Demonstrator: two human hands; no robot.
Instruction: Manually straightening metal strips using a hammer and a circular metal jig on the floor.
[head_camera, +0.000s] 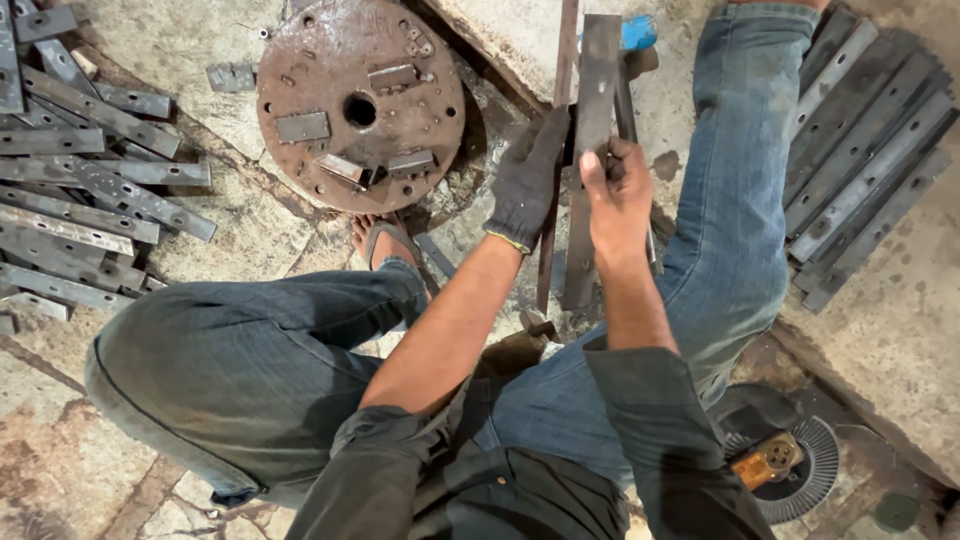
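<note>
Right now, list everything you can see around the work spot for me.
Flat metal bar: one, dark grey, upright at centre, held by both hands.
Thin rod: one, rusty, just left of the bar.
Round plate: one, rusty brown, with a centre hole and small blocks on it, top centre.
Metal strips, left pile: many, grey, left floor.
Metal strips, right pile: several, dark grey, on the right slab.
Blue object: one, top, partly hidden.
Grinding disc: one, grey with a brass hub, bottom right.
Left hand: dark glove, on the bar.
Right hand: bare, on the bar.
</note>
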